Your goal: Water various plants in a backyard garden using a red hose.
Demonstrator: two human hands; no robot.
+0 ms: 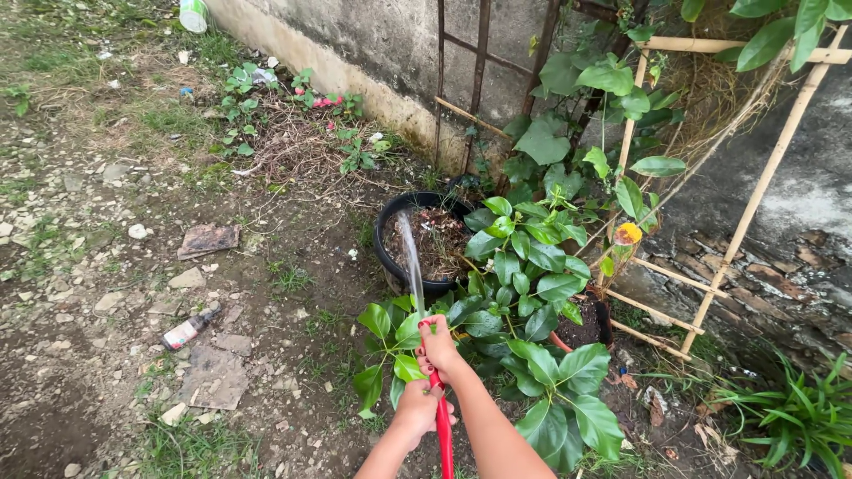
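Note:
My right hand point(437, 344) grips the tip of a red hose point(443, 427), its fingers pinched over the nozzle end. My left hand point(417, 410) holds the hose just behind it. A thin jet of water point(411, 257) arcs forward from the hose into a black plastic pot point(392, 257) filled with dry soil and dead stems. Both hands hover above a leafy green plant point(524, 293) that grows just right of the pot.
A second pot point(606, 321) sits among the leaves at right. A bamboo trellis point(754, 195) leans on a concrete wall point(373, 44). Stones, flat debris and a discarded bottle point(188, 329) lie on the bare dirt at left.

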